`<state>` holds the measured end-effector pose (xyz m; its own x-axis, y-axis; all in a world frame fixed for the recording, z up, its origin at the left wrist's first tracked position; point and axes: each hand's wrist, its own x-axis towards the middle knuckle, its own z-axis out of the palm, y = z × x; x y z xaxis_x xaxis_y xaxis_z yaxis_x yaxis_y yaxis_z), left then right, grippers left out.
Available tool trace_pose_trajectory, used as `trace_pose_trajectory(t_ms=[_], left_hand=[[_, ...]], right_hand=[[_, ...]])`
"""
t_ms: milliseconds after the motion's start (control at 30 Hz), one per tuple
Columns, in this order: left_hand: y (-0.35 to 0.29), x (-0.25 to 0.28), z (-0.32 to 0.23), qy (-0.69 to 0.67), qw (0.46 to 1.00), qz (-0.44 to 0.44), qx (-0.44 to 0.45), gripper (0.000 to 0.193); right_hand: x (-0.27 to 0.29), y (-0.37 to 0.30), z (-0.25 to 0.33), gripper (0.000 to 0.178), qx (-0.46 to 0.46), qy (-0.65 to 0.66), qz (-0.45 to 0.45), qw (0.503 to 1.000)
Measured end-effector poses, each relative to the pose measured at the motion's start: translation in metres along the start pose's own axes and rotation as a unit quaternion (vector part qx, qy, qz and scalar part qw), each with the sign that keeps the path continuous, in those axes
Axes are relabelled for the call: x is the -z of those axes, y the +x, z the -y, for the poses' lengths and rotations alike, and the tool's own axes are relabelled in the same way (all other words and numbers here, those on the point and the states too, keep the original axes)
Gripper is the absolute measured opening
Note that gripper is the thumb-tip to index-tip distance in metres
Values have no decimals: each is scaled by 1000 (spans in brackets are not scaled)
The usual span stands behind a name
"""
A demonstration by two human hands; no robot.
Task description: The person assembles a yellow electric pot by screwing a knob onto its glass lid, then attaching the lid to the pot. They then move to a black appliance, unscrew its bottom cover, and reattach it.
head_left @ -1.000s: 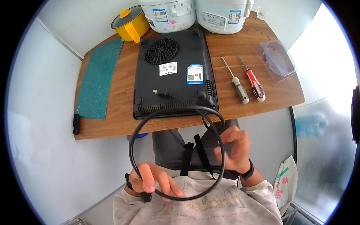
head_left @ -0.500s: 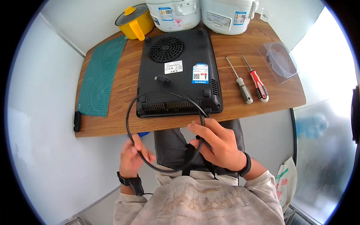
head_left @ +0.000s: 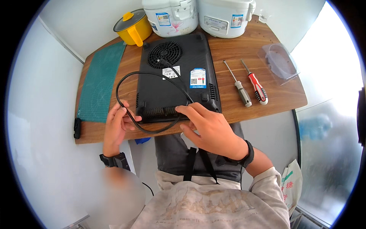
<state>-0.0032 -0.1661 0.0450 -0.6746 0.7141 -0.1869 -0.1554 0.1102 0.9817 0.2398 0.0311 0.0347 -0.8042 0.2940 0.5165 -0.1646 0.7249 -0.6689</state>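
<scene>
while both hands' grip clamps the black cord (head_left: 146,78), a blue label (head_left: 198,78) marks the upturned cooker (head_left: 175,82).

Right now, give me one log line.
left hand: grips black cord | right hand: on cooker's near edge | screwdrivers: untouched

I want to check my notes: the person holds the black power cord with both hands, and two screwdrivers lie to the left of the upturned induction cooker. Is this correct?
Not quite. The two screwdrivers lie to the right of the upturned induction cooker, as the head view shows. The left hand and right hand do hold the black power cord.
</scene>
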Motion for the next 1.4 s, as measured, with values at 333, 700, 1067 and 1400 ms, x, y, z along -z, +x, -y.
trace_pose_trajectory(t_ms=[333,700,1067,1400], left_hand=[[31,-10,-18,131,988,-72,-45,18],[107,-17,-20,158,980,-13,-119,24],[169,25,-21,345,925,106,-116,37],[108,32,-60,244,934,-135,-224,28]], right_hand=[[-2,0,7,33,-7,-13,24,1000],[0,-3,2,28,-9,7,4,1000],[-13,-5,-15,22,-4,-57,56,997],[-40,-7,-17,27,43,-185,49,981]])
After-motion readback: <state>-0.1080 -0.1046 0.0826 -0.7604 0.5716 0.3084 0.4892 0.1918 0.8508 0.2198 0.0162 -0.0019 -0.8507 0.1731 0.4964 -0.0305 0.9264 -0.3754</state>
